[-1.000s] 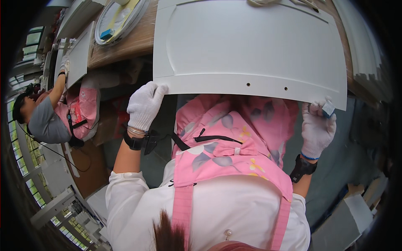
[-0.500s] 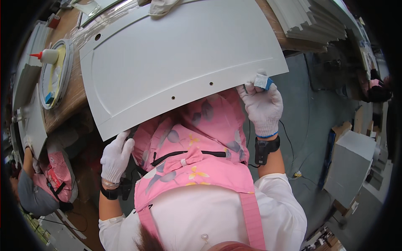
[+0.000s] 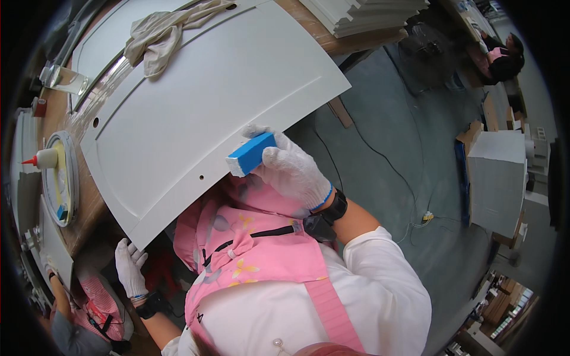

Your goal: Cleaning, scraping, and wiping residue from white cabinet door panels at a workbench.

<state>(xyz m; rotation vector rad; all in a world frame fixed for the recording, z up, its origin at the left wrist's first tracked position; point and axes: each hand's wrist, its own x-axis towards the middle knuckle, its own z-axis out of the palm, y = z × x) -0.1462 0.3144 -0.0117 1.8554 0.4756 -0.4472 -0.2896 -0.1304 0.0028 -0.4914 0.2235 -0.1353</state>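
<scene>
A large white door panel (image 3: pixel 202 101) with a routed border lies across the bench, its near edge overhanging toward my lap. My right hand (image 3: pixel 294 175), in a white knit glove, grips a blue foam-like block (image 3: pixel 254 151) whose end face is whitish. The block is over the panel's near edge, to the right of a small drilled hole (image 3: pixel 201 177). My left hand (image 3: pixel 129 268), also gloved, is beside the panel's near left corner with its fingers apart and nothing visible in it. Whether its fingertips touch the corner I cannot tell.
A crumpled beige cloth (image 3: pixel 155 40) lies on the panel's far side. Left on the bench are a round lid (image 3: pixel 72 196) bearing a red-tipped glue bottle (image 3: pixel 46 158), and a clear jar (image 3: pixel 65 79). Stacked panels (image 3: pixel 362 15) stand behind. Co-workers (image 3: pixel 89 314) are lower left and upper right.
My right hand has moved left along the panel's near edge with the blue block. My left hand has shifted down and left to the corner. The whole view has turned.
</scene>
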